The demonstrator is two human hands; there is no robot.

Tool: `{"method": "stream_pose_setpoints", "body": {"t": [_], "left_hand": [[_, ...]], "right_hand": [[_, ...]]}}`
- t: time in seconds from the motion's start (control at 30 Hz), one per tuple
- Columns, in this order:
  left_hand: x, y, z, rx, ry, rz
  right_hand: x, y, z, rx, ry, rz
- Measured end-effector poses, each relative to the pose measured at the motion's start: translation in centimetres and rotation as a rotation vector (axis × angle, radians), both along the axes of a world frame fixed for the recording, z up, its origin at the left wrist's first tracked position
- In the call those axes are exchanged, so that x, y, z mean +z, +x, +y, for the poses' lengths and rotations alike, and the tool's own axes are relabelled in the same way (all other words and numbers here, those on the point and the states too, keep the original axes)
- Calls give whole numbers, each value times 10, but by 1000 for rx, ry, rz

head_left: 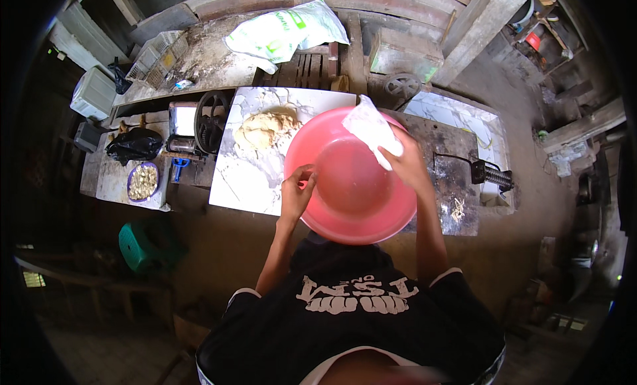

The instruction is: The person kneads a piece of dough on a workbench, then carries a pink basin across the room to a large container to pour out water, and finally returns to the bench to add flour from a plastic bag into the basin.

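Blk shirt (358, 328) nearest, L hand (296, 191) half-curled, R hand (407, 161) grips wht bag (373, 131).

We see a green stool (142, 247) on the floor (215, 242), a black bag (135, 145) just beside a purple bowl (142, 199), and a white-and-green sack (288, 33) right of a pale crate (156, 59).

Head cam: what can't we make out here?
Head view:
Thin white plastic bag in the right hand: contents, washed out by glare.
White marbled slab: right side, hidden by the round pink plastic basin.
Shiny black plastic bag: contents, hidden by opaque film.
Left hand: basin contact, unclear from above.
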State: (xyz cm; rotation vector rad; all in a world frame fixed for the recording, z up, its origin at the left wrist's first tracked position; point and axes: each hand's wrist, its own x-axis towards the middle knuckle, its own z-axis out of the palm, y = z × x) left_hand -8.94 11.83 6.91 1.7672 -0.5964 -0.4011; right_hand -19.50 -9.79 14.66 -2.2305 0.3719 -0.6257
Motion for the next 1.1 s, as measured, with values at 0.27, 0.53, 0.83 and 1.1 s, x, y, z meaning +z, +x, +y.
{"method": "stream_pose_setpoints", "body": {"t": [0.27, 0.53, 0.83, 1.1], "left_hand": [[-3, 12, 11, 18, 11, 63], [-9, 17, 9, -20, -12, 71], [-3, 12, -1, -120, 41, 45], [2, 4, 0, -137, 24, 96]], "right_hand": [[7, 14, -15, -179, -18, 61], [-1, -25, -22, -245, -131, 45], [-4, -43, -10, -237, -117, 44], [9, -77, 8, -92, 14, 158]]}}
